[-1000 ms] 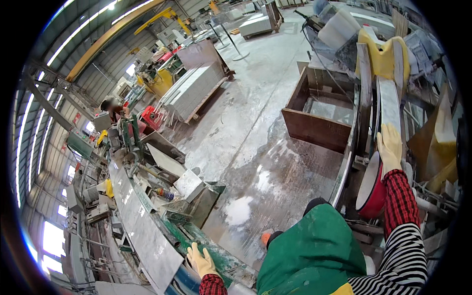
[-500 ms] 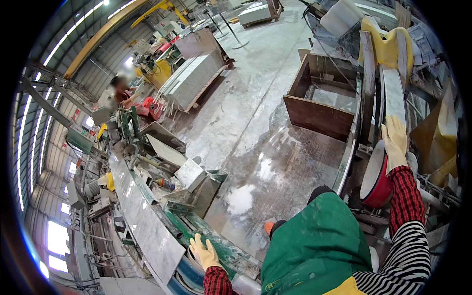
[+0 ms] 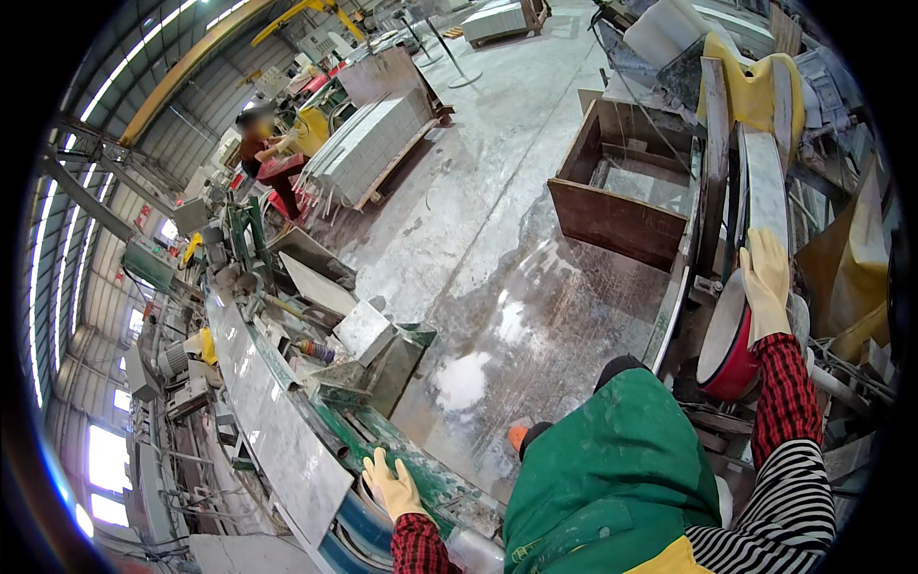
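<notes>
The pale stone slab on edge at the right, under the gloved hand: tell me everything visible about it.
The stone slab is a long, narrow, light grey piece that looks like cut stone, its face smooth and pale. It stands on edge, running away from the person beside a dark upright board. A yellow cover hangs behind its far end. The right hand, in a cream rubber glove, lies flat against its near end, fingers spread upward. A red-rimmed round basin sits just beside that end. Its base is hidden.

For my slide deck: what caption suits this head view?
Left hand on a green machine frame, right hand on an upright stone slab.
</notes>
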`<action>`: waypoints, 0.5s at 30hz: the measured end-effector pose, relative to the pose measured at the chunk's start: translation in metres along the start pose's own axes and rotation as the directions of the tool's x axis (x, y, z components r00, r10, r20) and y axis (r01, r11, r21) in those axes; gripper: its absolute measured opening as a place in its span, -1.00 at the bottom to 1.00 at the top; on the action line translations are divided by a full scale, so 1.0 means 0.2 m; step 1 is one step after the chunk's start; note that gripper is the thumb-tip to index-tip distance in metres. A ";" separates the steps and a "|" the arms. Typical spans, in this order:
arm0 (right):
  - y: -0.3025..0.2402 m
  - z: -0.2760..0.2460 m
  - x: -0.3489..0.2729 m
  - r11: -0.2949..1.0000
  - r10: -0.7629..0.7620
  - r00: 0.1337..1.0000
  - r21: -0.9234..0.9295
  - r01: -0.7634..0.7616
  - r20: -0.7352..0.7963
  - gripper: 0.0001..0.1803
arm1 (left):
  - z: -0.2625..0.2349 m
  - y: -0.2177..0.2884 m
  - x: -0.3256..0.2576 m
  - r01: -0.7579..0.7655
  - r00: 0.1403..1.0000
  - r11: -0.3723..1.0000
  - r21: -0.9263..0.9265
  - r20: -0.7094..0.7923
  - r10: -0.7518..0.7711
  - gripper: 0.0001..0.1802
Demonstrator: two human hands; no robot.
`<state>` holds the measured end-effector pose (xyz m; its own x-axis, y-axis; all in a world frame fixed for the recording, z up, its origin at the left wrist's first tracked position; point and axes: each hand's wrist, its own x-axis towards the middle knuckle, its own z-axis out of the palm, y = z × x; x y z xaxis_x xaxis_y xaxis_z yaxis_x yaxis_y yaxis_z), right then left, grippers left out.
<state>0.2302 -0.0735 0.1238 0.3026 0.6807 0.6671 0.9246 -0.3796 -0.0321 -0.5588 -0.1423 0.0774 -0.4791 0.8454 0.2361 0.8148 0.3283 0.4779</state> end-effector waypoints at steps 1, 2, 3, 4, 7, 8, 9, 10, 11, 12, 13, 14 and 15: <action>0.00 -0.01 0.00 1.000 0.017 1.000 0.015 -0.017 0.009 -0.52 | 0.00 0.00 0.00 -0.010 1.000 0.999 0.037 -0.002 0.010 -0.48; -0.01 -0.01 -0.01 1.000 0.001 1.000 0.007 -0.001 0.010 -0.52 | -0.01 0.01 0.00 -0.009 1.000 0.998 0.061 -0.001 0.009 -0.48; -0.01 -0.02 -0.01 1.000 0.005 1.000 0.012 -0.006 0.025 -0.52 | -0.01 0.01 0.00 0.007 1.000 0.997 0.077 0.000 -0.007 -0.48; -0.01 -0.02 -0.01 0.999 0.021 0.999 0.035 -0.022 0.033 -0.52 | -0.01 0.01 0.01 -0.009 1.000 0.996 0.086 0.003 0.008 -0.48; -0.02 -0.03 -0.03 1.000 0.022 1.000 0.022 -0.022 0.019 -0.51 | -0.02 0.00 0.01 0.014 0.999 0.997 0.082 0.037 -0.017 -0.49; -0.03 -0.03 -0.03 1.000 -0.003 1.000 0.005 0.003 0.005 -0.50 | -0.02 0.00 0.01 0.036 0.997 0.996 0.079 0.067 -0.041 -0.49; -0.03 -0.03 -0.04 1.000 -0.004 1.000 0.004 0.004 0.007 -0.50 | -0.03 0.00 0.02 0.069 0.993 0.995 0.071 0.096 -0.075 -0.49; -0.03 -0.04 -0.04 1.000 0.014 1.000 0.016 -0.014 0.016 -0.50 | -0.03 0.00 0.02 0.056 0.993 0.996 0.072 0.098 -0.063 -0.48; -0.04 -0.04 -0.04 1.000 -0.011 1.000 0.001 0.011 0.006 -0.50 | -0.03 0.01 0.02 0.053 0.993 0.996 0.066 0.099 -0.060 -0.48; -0.04 -0.04 -0.05 1.000 -0.017 1.000 -0.001 0.017 0.003 -0.49 | -0.03 0.01 0.02 0.071 0.991 0.996 0.055 0.107 -0.077 -0.47; -0.04 -0.05 -0.05 1.000 -0.005 1.000 0.010 0.005 0.003 -0.49 | -0.04 0.02 0.02 0.051 0.994 0.998 0.045 0.095 -0.055 -0.48; -0.05 -0.05 -0.05 1.000 -0.017 1.000 0.003 0.017 0.002 -0.49 | -0.04 0.03 0.01 0.052 0.994 0.998 0.030 0.091 -0.054 -0.48; -0.05 -0.06 -0.06 1.000 -0.012 1.000 0.008 0.012 0.005 -0.49 | -0.04 0.04 0.01 0.068 0.994 0.998 0.001 0.091 -0.068 -0.48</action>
<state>0.2144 -0.0845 0.1253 0.2928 0.6880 0.6641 0.9299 -0.3666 -0.0303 -0.5565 -0.1414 0.0883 -0.5016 0.8560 0.1249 0.7807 0.3857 0.4917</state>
